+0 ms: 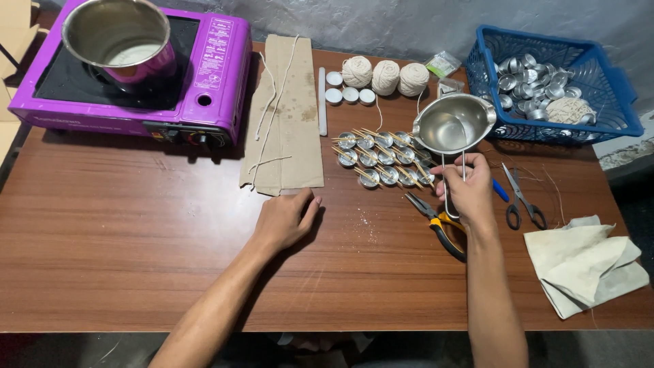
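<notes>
The left hand (285, 219) rests loosely open, palm down on the wooden table (136, 238), just below the cardboard strip (286, 116). The right hand (466, 194) grips the wire handle of a steel pouring pot (453, 124), held above the rows of small foil cups (381, 158).

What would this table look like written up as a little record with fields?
Right hand: grips the wire handle of a small steel pouring pot, held above the table
Left hand: palm down on the wooden table, by a cardboard strip
Under the pot: rows of small metal cups with sticks across them
Nearby tools: pliers, scissors
Far left: purple stove carrying a steel pot
Far right: blue basket
</notes>
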